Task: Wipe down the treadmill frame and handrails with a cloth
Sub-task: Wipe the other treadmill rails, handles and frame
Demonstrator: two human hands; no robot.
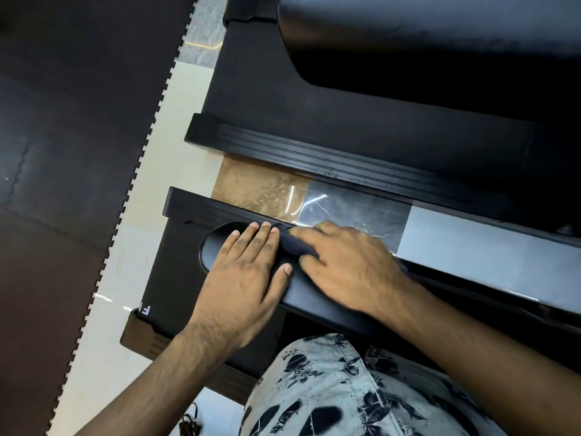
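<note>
A black treadmill handrail [317, 298] runs from the lower middle toward the right, above the treadmill's black frame [176, 278]. My left hand [242, 275] lies flat on the rail's rounded end, fingers straight. Just to its right, my right hand [349, 262] grips a dark cloth [294, 243] and presses it on the rail. Only a bunched part of the cloth shows between the two hands; my right hand is blurred.
A second black treadmill [345, 133] with a ribbed side rail [314, 158] stands further off. Tiled floor [456, 240] shows between the two machines. Dark interlocking floor mats [63, 184] cover the left side. My patterned shirt [345, 391] fills the bottom edge.
</note>
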